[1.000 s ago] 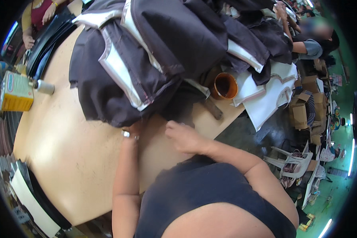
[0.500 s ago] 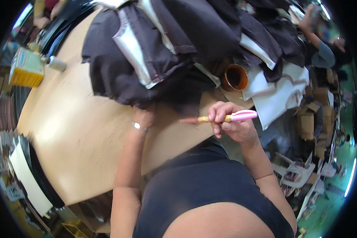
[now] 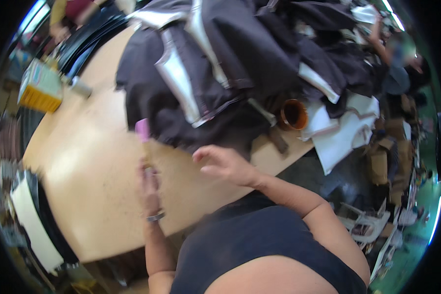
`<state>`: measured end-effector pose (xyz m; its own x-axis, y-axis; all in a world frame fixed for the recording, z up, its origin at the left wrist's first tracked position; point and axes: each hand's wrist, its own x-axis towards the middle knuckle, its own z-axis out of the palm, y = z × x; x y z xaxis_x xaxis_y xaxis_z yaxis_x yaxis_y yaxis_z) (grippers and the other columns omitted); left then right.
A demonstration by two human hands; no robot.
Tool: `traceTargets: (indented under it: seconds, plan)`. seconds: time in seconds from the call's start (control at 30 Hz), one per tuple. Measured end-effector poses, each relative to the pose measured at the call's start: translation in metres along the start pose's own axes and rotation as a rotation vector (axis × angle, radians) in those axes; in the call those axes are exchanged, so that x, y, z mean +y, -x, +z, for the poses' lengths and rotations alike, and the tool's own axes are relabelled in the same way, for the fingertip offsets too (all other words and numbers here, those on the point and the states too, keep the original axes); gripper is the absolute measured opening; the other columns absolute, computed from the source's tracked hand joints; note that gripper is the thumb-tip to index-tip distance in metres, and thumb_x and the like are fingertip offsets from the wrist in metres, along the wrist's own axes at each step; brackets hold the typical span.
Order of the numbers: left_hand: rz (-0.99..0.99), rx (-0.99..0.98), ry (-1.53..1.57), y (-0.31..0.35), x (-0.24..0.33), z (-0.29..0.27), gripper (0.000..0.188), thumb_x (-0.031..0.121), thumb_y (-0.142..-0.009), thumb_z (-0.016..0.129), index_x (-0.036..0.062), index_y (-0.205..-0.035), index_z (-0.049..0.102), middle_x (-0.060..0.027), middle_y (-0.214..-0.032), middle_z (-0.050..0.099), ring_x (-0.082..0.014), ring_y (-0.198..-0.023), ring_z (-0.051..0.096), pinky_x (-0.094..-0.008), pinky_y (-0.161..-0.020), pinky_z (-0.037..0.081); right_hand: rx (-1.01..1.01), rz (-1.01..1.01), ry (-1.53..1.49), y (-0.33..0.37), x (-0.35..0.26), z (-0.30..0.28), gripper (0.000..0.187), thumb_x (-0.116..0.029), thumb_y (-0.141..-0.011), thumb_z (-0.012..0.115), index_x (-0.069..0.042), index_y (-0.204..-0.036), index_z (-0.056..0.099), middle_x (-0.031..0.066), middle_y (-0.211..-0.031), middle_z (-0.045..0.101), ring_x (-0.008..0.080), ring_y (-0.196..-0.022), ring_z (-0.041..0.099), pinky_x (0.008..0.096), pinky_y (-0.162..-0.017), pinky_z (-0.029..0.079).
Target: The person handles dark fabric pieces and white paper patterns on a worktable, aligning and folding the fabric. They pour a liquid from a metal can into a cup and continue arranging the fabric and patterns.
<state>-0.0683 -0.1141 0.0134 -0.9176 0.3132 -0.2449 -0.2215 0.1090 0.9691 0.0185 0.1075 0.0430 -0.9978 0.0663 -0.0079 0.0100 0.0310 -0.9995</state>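
Note:
My left hand (image 3: 149,188) is over the bare tabletop, smeared by motion. Closed in it is a slim tool with a yellowish shaft and a pink end (image 3: 142,130); the pink end points away from me, and the other end is hidden by the hand. My right hand (image 3: 225,165) hovers palm inward near the front edge of a heap of dark garment pieces (image 3: 191,134). Its fingers are loosely curved and apart, with nothing seen in them. White pocket-like strips (image 3: 177,81) lie on the dark cloth.
An orange-brown cup (image 3: 293,115) with dark contents stands right of the cloth, with a short brown stick (image 3: 278,142) beside it. White cloth pieces (image 3: 345,130) hang over the table's right edge. A yellow-and-white box (image 3: 40,87) and a white bottle (image 3: 80,87) stand far left.
The pink-ended tool has passed from my right hand to my left. My left hand has left the cloth's edge and moved left; my right hand has moved left toward the cloth.

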Motion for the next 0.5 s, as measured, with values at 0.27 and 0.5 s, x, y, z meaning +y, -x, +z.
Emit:
traceTargets:
  seconds: [0.27, 0.5]
  plan:
    - [0.463, 0.194, -0.968, -0.113, -0.024, -0.039, 0.030, 0.011, -0.089, 0.045, 0.0094, -0.118, 0.051, -0.0103, -0.101, 0.053, -0.0263, -0.088, 0.054, -0.0343, -0.074, 0.044, 0.135, -0.072, 0.501, 0.031, -0.014, -0.028, 0.013, -0.009, -0.079, 0.055, -0.001, -0.089, 0.058, 0.0112, -0.086, 0.060, 0.0249, -0.077, 0.060, 0.0337, -0.069, 0.048]
    - [0.419, 0.282, -1.239, -0.126, -0.024, -0.022, 0.020, 0.016, -0.088, 0.048, 0.0067, -0.104, 0.056, -0.0111, -0.114, 0.049, -0.0312, -0.099, 0.051, -0.0393, -0.081, 0.043, 0.718, -0.071, 1.112, 0.068, -0.031, -0.116, 0.038, -0.008, -0.065, 0.067, -0.005, -0.100, 0.054, 0.0130, -0.108, 0.054, 0.0328, -0.102, 0.050, 0.0389, -0.088, 0.041]
